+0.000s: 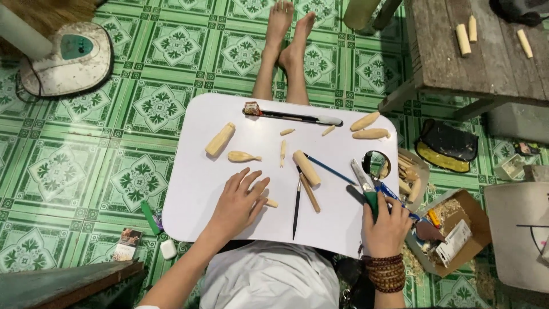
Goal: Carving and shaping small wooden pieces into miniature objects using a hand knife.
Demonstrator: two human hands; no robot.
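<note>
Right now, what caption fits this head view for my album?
Left hand flat on white tray, right hand gripping green-handled tool among wooden pieces.

Green-handled cutter (366, 191): metal blade pointing up-left, handle gripped, lying at the white tray's right edge. Small pale wood piece (271, 202): short, cylindrical, flat on the tray, touching fingertips, near its lower centre.
</note>
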